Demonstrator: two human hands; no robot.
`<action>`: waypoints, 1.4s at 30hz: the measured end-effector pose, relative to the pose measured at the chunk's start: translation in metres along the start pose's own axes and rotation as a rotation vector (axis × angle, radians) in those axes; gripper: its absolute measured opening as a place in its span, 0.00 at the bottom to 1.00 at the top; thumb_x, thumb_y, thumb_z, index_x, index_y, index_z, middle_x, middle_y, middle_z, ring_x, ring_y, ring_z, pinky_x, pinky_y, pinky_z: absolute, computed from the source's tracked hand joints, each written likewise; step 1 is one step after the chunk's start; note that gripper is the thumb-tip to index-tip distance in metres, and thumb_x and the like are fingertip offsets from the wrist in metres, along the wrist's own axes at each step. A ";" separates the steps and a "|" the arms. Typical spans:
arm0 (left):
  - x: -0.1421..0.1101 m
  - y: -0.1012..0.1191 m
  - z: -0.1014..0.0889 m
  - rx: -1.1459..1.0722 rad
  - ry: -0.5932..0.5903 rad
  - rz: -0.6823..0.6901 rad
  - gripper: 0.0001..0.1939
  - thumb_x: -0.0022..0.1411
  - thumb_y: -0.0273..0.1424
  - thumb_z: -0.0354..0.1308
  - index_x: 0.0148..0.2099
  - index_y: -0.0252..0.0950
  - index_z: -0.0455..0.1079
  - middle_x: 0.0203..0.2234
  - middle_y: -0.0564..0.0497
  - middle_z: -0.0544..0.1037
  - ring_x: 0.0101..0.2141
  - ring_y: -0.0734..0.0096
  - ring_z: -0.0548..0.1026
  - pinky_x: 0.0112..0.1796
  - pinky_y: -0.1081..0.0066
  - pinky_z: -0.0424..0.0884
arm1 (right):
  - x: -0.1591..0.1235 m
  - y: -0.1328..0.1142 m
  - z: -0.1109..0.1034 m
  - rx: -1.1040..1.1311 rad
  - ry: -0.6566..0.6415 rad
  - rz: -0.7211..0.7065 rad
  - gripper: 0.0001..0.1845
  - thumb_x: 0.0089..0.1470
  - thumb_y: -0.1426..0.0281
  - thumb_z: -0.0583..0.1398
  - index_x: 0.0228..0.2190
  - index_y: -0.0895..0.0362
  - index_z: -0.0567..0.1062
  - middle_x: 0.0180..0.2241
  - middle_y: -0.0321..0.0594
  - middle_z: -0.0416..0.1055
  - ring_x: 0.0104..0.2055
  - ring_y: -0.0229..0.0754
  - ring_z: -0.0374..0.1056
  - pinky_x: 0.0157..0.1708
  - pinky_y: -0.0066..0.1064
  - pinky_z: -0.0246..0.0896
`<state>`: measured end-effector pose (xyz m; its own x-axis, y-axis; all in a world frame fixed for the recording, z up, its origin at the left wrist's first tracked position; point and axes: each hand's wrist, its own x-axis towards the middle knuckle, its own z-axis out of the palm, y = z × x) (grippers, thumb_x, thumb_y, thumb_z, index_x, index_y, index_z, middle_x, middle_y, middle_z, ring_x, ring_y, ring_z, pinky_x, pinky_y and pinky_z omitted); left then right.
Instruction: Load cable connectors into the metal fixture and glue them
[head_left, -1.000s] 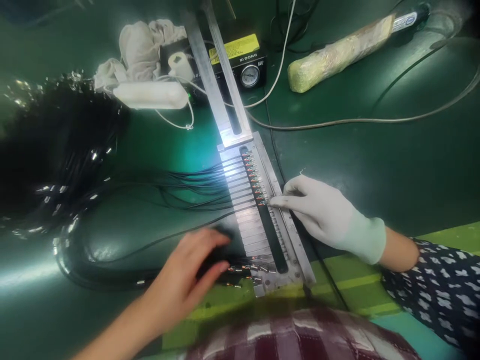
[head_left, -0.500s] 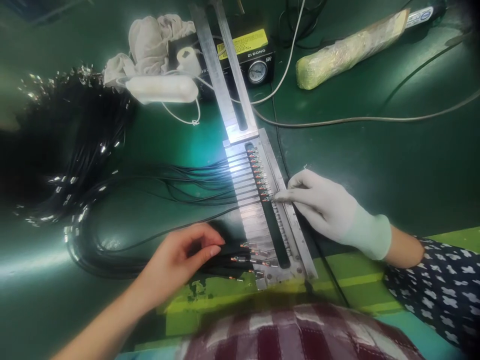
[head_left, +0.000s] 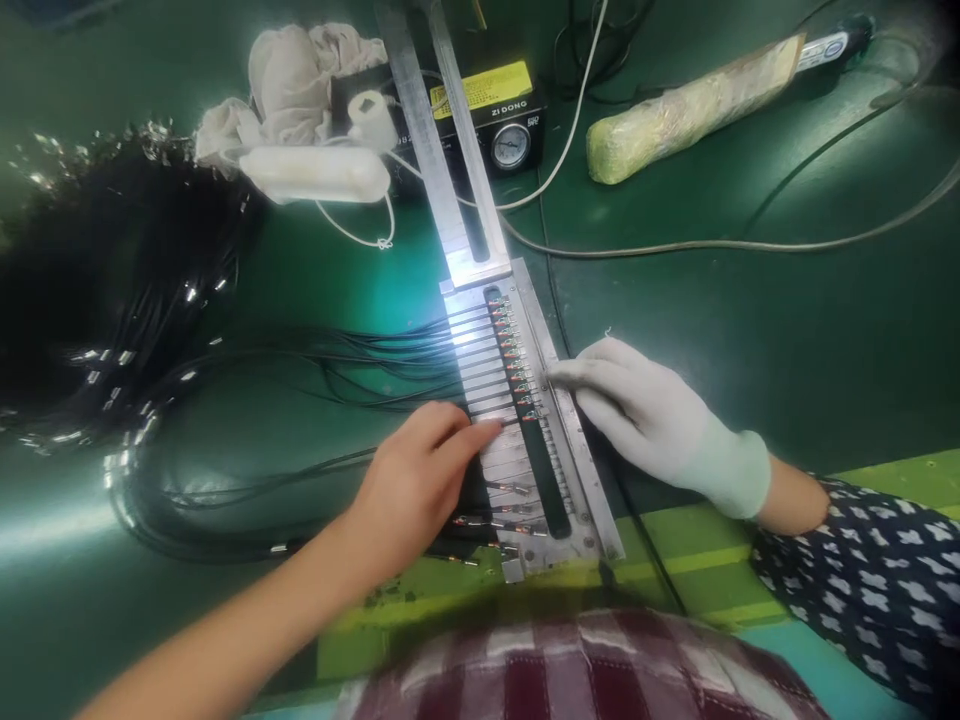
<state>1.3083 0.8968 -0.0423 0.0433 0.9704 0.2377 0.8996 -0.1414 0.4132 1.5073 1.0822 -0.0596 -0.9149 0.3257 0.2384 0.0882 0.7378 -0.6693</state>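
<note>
My bare left hand (head_left: 420,455) is closed in a pinch on a black cable (head_left: 511,422) and reaches over the left side of a slotted metal fixture (head_left: 499,455). The end of that cable lies across the dark slot. Above it, several black cables (head_left: 480,365) sit side by side in grooves, their stripped ends with coloured wires over the slot. At the fixture's right rail is my white-gloved right hand (head_left: 637,410), index finger stretched out and touching the rail, with nothing visible in its fingers. Loose cable ends (head_left: 502,525) lie across the fixture's lower end.
A large bundle of black cables (head_left: 150,290) lies at the left. Behind the fixture stand a black box with a gauge (head_left: 511,146), a white bottle-like object (head_left: 315,174) and a crumpled cloth (head_left: 300,80). A plastic-wrapped tool handle (head_left: 690,110) lies at the back right.
My left hand has moved up and right onto the fixture, and another cable now lies below the seated row. My right hand's fingertips have drawn back from the slot to the rail.
</note>
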 end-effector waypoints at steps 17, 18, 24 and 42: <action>0.007 -0.008 -0.002 0.082 -0.017 0.089 0.13 0.69 0.19 0.49 0.52 0.33 0.68 0.39 0.45 0.75 0.37 0.69 0.73 0.39 0.70 0.73 | 0.001 0.002 -0.001 -0.001 -0.013 0.010 0.14 0.65 0.75 0.53 0.49 0.59 0.74 0.40 0.44 0.70 0.39 0.44 0.70 0.39 0.36 0.70; 0.007 -0.009 -0.001 0.044 -0.009 0.076 0.13 0.69 0.19 0.50 0.53 0.33 0.67 0.40 0.45 0.75 0.38 0.70 0.73 0.40 0.71 0.73 | 0.001 0.003 -0.001 -0.006 -0.021 -0.001 0.14 0.64 0.75 0.53 0.48 0.59 0.75 0.39 0.44 0.69 0.38 0.44 0.69 0.37 0.35 0.69; -0.009 -0.014 0.005 0.095 0.021 0.050 0.14 0.67 0.19 0.53 0.52 0.33 0.70 0.40 0.44 0.73 0.40 0.66 0.72 0.41 0.67 0.70 | 0.001 0.004 -0.002 -0.016 -0.040 -0.024 0.15 0.64 0.76 0.53 0.45 0.60 0.77 0.38 0.44 0.69 0.36 0.42 0.69 0.35 0.34 0.68; -0.039 -0.003 -0.011 -0.244 -0.059 -0.080 0.18 0.67 0.16 0.53 0.55 0.36 0.66 0.41 0.48 0.73 0.42 0.73 0.73 0.43 0.74 0.71 | 0.001 0.001 -0.002 -0.023 -0.046 0.013 0.12 0.64 0.74 0.54 0.43 0.57 0.77 0.38 0.43 0.69 0.38 0.44 0.69 0.36 0.36 0.68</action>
<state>1.2992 0.8571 -0.0429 0.0075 0.9891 0.1471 0.7699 -0.0996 0.6304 1.5071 1.0838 -0.0585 -0.9308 0.3082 0.1964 0.1090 0.7471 -0.6557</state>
